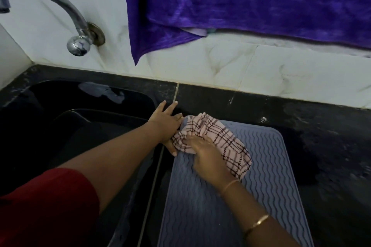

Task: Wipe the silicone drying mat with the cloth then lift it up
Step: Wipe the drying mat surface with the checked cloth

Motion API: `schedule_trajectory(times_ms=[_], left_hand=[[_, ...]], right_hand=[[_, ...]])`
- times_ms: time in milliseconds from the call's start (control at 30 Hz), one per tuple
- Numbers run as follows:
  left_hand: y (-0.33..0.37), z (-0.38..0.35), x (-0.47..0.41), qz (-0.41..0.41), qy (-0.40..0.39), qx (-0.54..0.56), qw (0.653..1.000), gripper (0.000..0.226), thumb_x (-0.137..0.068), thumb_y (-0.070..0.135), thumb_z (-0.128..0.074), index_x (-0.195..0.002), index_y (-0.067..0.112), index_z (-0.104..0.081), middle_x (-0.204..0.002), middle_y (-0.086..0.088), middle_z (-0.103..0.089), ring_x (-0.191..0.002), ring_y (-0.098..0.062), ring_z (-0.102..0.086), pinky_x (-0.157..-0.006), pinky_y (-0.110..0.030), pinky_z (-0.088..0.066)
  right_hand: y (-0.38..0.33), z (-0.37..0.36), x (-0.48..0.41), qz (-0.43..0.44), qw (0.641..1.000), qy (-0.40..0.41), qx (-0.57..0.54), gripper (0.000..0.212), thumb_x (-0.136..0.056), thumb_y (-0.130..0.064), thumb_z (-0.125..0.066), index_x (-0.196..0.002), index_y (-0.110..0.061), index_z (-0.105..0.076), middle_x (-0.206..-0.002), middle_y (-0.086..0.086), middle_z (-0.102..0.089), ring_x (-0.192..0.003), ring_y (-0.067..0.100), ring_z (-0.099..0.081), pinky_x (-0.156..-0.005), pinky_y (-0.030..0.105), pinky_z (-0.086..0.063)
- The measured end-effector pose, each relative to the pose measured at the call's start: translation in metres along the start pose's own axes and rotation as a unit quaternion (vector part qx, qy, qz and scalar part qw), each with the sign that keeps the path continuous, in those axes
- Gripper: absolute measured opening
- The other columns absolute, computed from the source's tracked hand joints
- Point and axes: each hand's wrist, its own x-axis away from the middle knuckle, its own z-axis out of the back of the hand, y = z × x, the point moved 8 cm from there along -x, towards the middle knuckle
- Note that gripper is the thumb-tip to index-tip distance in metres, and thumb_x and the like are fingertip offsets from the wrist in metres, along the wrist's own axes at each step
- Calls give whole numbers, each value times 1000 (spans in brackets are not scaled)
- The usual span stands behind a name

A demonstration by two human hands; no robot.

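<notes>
Head view, right hand (208,158) pressing cloth (218,142) on mat (267,166), left hand (166,126) flat

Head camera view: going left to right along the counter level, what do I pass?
Sink → left hand → checked cloth → bare part of the grey mat → black counter.

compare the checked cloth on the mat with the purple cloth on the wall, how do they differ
The checked cloth is pale pink with dark lines; the purple cloth is a mottled purple with no checks. The checked cloth lies bunched on the silicone drying mat under the right hand; the purple cloth hangs flat against the wall tiles, untouched. The purple one looks far larger. Both are soft fabric.
</notes>
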Motion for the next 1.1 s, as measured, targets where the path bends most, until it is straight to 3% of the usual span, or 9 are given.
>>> schedule_trajectory(times_ms=[200,333,500,600,733,833,900,1000,1100], left_hand=[[-2,-9,1,-25,-1,70,997,128,-62,78,-61,-153,21,9,-160,-2,11,-142,-32,26,-113,-52,15],[-4,-7,-1,-6,-10,30,999,131,-59,83,-58,-152,22,11,-158,-5,20,-140,-38,27,-112,-58,12],[-3,-2,-3,8,4,-44,999,107,-79,68,-55,-153,21,8,-160,-5,15,-140,-41,26,-112,-61,9],[-2,-3,-2,-3,-26,-24,999,127,-64,79,-59,-153,17,7,-161,-4,7,-141,-38,27,-111,-60,13],[-8,7,-3,-3,-89,-45,995,124,-65,79,-57,-153,22,9,-161,-3,8,-139,-38,30,-109,-61,15],[-12,4,-5,15,-120,-57,991,113,-68,77,-57,-154,26,-3,-161,-1,9,-138,-37,32,-108,-61,16],[-15,2,-5,22,-125,-57,990,107,-71,75,-57,-153,25,-10,-161,1,9,-138,-36,32,-109,-61,16],[-18,4,-6,22,-101,-70,992,106,-75,72,-55,-152,30,4,-161,0,7,-140,-38,27,-109,-63,14],[-17,5,-10,30,-90,-104,990,102,-80,70,-53,-151,33,12,-161,-3,6,-141,-39,25,-110,-64,12]], right_hand=[[9,7,-31,-80,990,102,62,64,-80,8,-47,-141,-8,-38,-147,14,-39,-138,24,-33,-117,36,-12],[6,4,-40,-78,993,65,64,60,-80,2,-49,-139,-8,-41,-147,10,-41,-139,21,-31,-117,38,-13],[-15,-4,2,43,999,7,-16,43,-68,8,-43,-105,0,-64,-110,16,-67,-108,25,-59,-102,37,-37],[-11,-1,17,29,998,5,-63,39,-70,10,-45,-101,-1,-64,-99,14,-67,-93,16,-55,-86,26,-41],[15,10,-2,-43,987,82,-129,43,-82,5,-43,-121,-3,-59,-119,14,-61,-113,26,-56,-99,36,-45],[21,15,-26,-110,980,151,-73,53,-80,-1,-37,-131,-4,-50,-139,15,-48,-129,28,-45,-108,42,-37],[13,8,-37,-124,986,111,20,53,-78,-5,-36,-128,-7,-51,-144,13,-43,-135,27,-37,-111,44,-28],[-6,-3,-25,-55,995,53,58,55,-75,-4,-41,-129,-7,-52,-144,11,-45,-137,22,-36,-114,42,-23],[-23,-11,14,32,999,15,40,56,-68,-1,-43,-122,-7,-59,-135,11,-55,-128,23,-48,-109,39,-32]])
